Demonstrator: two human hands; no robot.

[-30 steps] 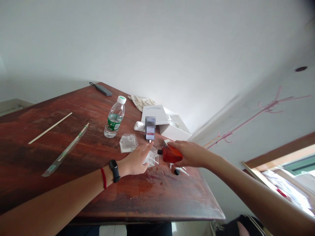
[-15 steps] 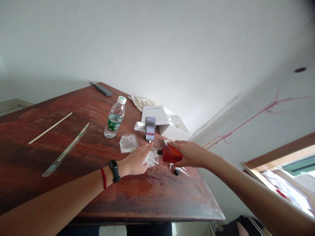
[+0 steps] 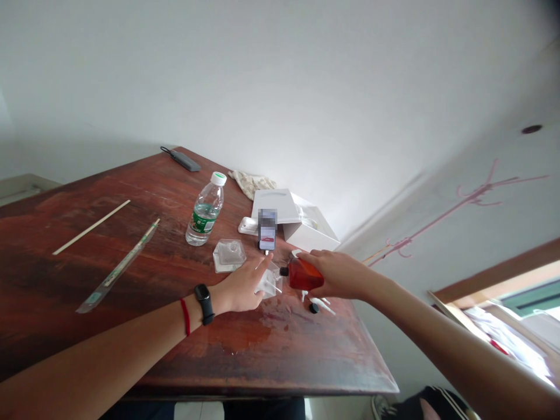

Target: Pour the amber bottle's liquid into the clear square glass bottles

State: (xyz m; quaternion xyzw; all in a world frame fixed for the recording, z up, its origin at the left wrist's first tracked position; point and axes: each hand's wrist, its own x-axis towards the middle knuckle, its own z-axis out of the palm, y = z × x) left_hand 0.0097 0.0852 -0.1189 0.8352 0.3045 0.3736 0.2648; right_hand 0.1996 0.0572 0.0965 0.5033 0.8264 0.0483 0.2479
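My right hand (image 3: 328, 271) is wrapped around a flat bottle of red-orange liquid (image 3: 306, 274). The bottle lies tilted on its side, its uncapped dark neck pointing left, over the edge of a small clear plastic container (image 3: 273, 280). On the container's left side, my left hand (image 3: 245, 286) grips it between thumb and forefinger; the other fingers are partly hidden. Whether liquid is flowing is too small to tell. Below the bottle lie a black cap (image 3: 314, 308) and a white pump or nozzle piece (image 3: 322, 304). A second clear plastic piece (image 3: 230, 255) rests left of the container.
A water bottle (image 3: 205, 210) stands upright to the left. Beyond my hands are a phone (image 3: 267, 230), a white box (image 3: 310, 233) and a cloth (image 3: 252, 182). A bare stick (image 3: 91, 227), a wrapped stick (image 3: 120, 265) and a grey pouch (image 3: 184, 158) lie farther left. Liquid wets the tabletop (image 3: 245, 335).
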